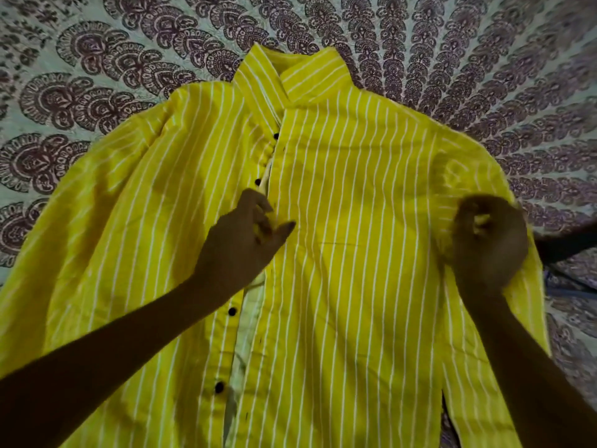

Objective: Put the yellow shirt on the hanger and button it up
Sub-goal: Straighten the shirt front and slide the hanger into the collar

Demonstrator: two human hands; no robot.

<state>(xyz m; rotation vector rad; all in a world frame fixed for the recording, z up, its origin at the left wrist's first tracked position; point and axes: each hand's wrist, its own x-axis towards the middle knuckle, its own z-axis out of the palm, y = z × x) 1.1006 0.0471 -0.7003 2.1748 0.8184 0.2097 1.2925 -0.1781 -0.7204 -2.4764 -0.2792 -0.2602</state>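
Observation:
A yellow shirt [339, 195] with thin white stripes lies spread face up, collar at the far end, its front unbuttoned with a narrow gap down the middle. Black buttons [257, 182] run along the left placket. My left hand [245, 231] rests at the placket mid-chest, fingers pinching the left front edge of the cloth. My right hand [487, 237] is closed on a fold of fabric at the shirt's right side near the sleeve. No hanger is in view.
The shirt lies on a bedspread [97, 76] with a dark purple paisley print on a pale ground. A dark object [568, 244] shows at the right edge beside the shirt. The scene is dimly lit.

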